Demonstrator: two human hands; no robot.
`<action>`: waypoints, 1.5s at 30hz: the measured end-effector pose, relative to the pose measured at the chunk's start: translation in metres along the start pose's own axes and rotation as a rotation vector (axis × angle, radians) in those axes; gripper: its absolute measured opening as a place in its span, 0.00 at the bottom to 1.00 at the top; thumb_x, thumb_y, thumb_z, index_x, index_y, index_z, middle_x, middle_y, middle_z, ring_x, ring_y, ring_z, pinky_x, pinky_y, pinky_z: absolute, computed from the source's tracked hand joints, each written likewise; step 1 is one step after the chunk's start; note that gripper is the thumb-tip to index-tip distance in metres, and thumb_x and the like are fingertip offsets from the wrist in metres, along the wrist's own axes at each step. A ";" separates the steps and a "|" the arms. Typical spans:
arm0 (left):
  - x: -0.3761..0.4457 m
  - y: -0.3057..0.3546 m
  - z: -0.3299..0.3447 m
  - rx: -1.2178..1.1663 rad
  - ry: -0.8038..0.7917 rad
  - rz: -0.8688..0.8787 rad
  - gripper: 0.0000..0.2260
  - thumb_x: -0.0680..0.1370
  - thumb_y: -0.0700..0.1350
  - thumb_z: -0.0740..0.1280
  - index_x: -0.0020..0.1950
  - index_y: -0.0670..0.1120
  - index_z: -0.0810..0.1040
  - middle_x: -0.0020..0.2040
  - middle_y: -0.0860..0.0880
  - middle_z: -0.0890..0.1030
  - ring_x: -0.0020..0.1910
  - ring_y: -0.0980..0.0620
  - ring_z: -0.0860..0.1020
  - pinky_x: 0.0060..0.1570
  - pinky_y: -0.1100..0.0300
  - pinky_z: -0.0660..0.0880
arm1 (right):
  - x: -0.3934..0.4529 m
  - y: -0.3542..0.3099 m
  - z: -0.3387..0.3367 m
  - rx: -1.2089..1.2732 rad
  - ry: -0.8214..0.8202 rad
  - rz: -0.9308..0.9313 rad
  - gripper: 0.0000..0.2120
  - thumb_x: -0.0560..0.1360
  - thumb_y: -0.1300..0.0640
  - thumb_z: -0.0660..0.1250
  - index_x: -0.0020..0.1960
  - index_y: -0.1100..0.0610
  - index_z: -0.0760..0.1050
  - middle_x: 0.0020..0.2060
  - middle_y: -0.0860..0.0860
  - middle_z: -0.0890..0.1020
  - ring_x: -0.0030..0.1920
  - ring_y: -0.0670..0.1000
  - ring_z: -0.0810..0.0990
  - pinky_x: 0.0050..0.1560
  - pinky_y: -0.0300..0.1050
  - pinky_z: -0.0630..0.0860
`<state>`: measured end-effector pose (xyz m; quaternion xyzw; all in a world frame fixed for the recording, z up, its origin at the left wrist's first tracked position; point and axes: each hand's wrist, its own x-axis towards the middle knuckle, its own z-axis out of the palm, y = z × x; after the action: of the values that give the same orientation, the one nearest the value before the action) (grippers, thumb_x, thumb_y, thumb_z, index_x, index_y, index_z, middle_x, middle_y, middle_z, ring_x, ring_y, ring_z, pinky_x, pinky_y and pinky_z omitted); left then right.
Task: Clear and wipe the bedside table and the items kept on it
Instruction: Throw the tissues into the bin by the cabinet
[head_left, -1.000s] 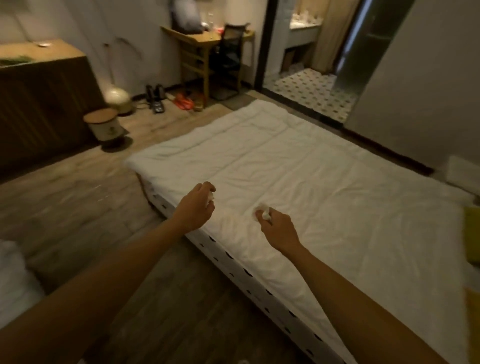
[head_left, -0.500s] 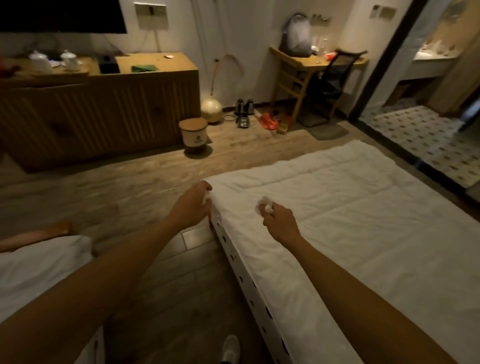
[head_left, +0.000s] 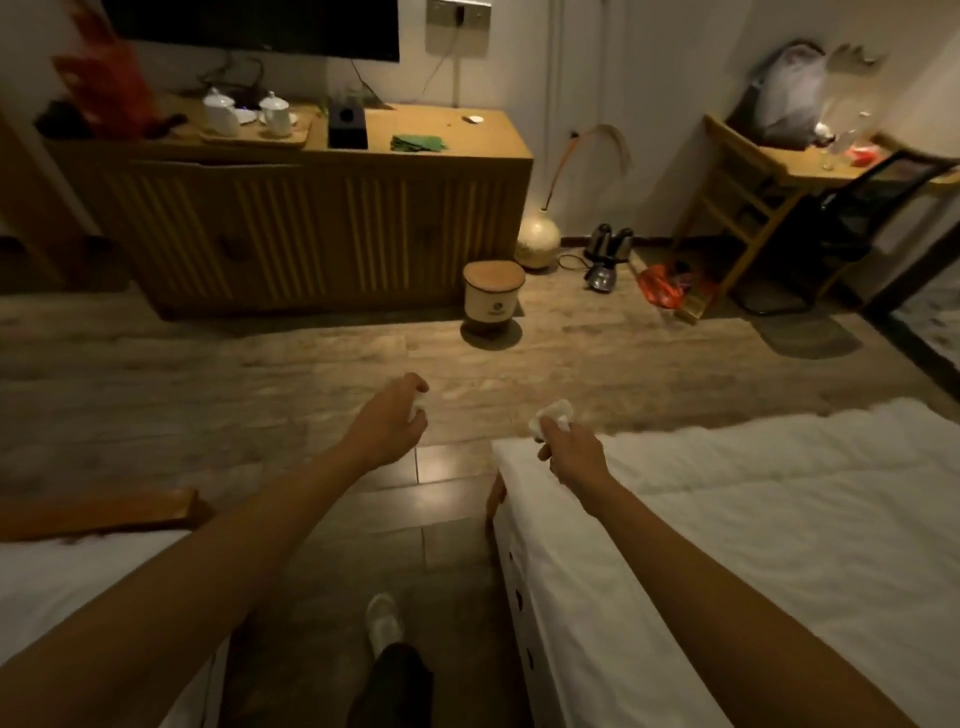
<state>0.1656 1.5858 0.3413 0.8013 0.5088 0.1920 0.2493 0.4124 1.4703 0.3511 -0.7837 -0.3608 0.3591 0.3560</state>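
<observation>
White crumpled tissue (head_left: 551, 414) sits pinched in the right hand (head_left: 571, 453), fingers closed on it, the wad sticking up above the knuckles. The left hand (head_left: 387, 427) is curled shut around a smaller white scrap (head_left: 418, 406), only a sliver of it showing, so what it is cannot be told. Both arms reach forward over the gap between two beds, the right hand above the corner of the white bed (head_left: 727, 519), the left above the wooden floor (head_left: 260, 395). The bedside table itself is not in view; it is judged to lie behind or beside the person, out of frame. A lidded round bin (head_left: 492, 299) stands on the floor ahead, just in front of the long wooden sideboard (head_left: 311, 228), its wooden lid on, contents hidden. Judged step: carrying used wipes off for disposal. Risks: the small scrap in the left hand could slip out unnoticed onto the dim floor; with both hands full, the bin's lid has no free hand to lift it, and a fumble there could drop either wad; a foot (head_left: 383, 621) is stepping through the narrow gap, close to the bed frame. On the sideboard a tray (head_left: 254, 136) holds two white lidded pots, beside a dark tissue box (head_left: 347, 124) and a folded green cloth (head_left: 418, 142). A round vase (head_left: 538, 240) stands near the wall, kettles (head_left: 605, 257) beside it.
</observation>
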 end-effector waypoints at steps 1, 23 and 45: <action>0.023 -0.009 -0.003 -0.009 0.013 -0.003 0.16 0.79 0.43 0.66 0.65 0.48 0.71 0.62 0.45 0.77 0.56 0.50 0.77 0.52 0.59 0.72 | 0.020 -0.011 0.009 0.006 0.000 0.001 0.20 0.81 0.40 0.59 0.41 0.52 0.80 0.34 0.49 0.84 0.33 0.49 0.78 0.33 0.43 0.72; 0.499 -0.094 -0.010 -0.052 -0.135 -0.002 0.13 0.79 0.41 0.66 0.63 0.45 0.74 0.60 0.45 0.78 0.57 0.49 0.76 0.51 0.61 0.68 | 0.466 -0.180 0.084 -0.086 -0.062 0.015 0.21 0.83 0.45 0.59 0.41 0.57 0.80 0.33 0.50 0.81 0.37 0.49 0.79 0.35 0.40 0.70; 0.969 -0.169 0.069 -0.059 -0.311 -0.203 0.14 0.81 0.49 0.62 0.65 0.48 0.73 0.56 0.45 0.81 0.47 0.48 0.81 0.48 0.52 0.79 | 0.948 -0.259 0.074 -0.171 -0.024 0.208 0.22 0.81 0.42 0.59 0.50 0.57 0.83 0.42 0.56 0.85 0.47 0.56 0.82 0.43 0.46 0.73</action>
<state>0.4787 2.5155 0.2383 0.7581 0.5366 0.0546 0.3664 0.7280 2.3973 0.2362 -0.8400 -0.3114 0.3712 0.2443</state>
